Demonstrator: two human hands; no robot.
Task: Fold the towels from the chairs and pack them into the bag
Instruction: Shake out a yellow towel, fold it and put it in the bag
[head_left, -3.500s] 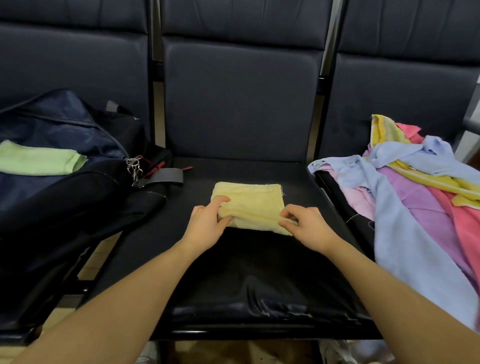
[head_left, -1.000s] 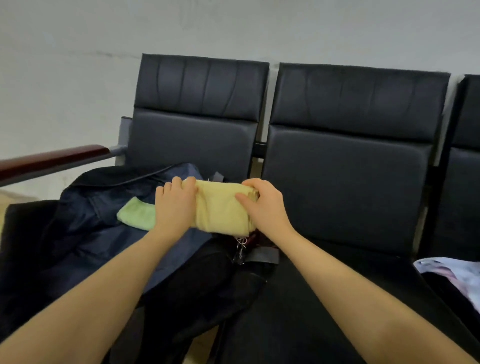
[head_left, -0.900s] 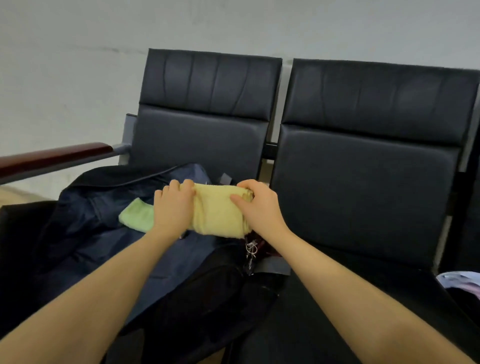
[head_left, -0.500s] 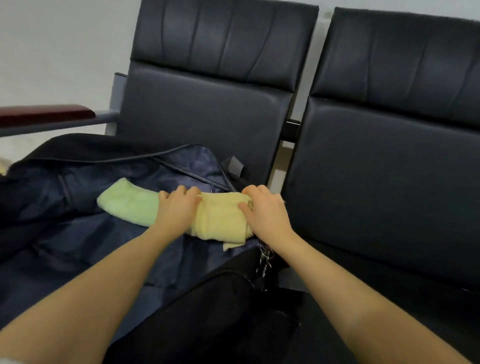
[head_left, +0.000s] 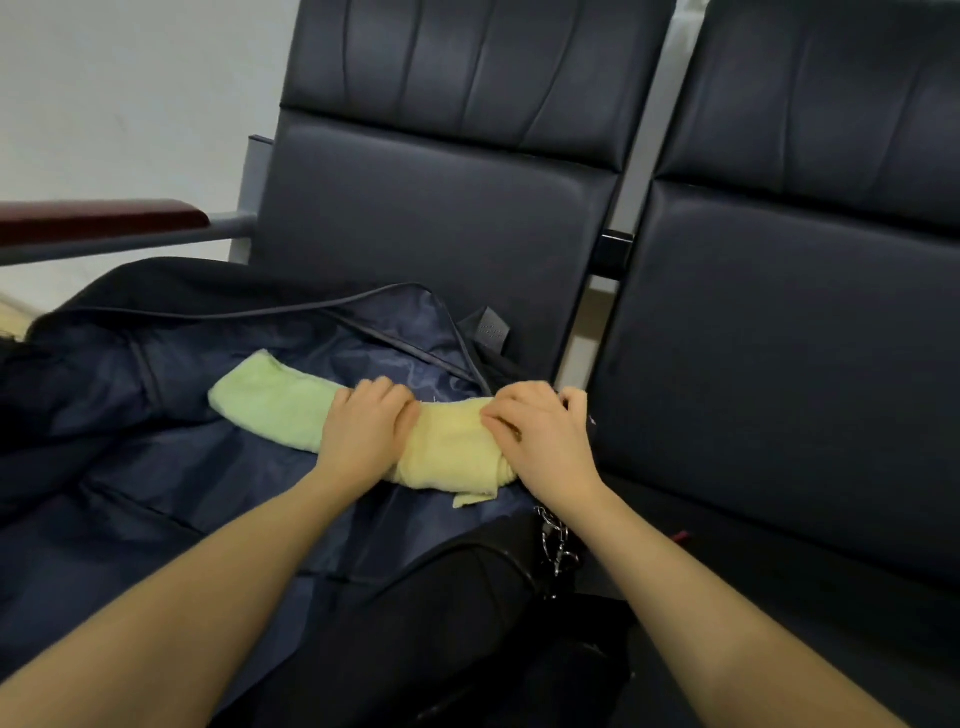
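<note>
Dark-red padding tops the armrest (head_left: 98, 218) at the far left, with a pale wall behind it. Below it the bag (head_left: 156, 467) lies open on the left chair (head_left: 441, 218), its navy lining exposed. Inside, a folded green towel (head_left: 270, 405) lies flat on the lining. Its right end meets the left hand (head_left: 363, 436), whose fingers curl over the left end of the folded yellow towel (head_left: 452, 457) and grip it. That yellow towel lies on the lining between the two hands, just beside the green one, with a loose corner poking out at its near edge. The right hand (head_left: 545, 441) clasps the towel's right end, fingers bent down onto the cloth. Beneath that wrist hangs a metal zipper pull (head_left: 556, 545). Further right stands the middle chair (head_left: 805, 338).
</note>
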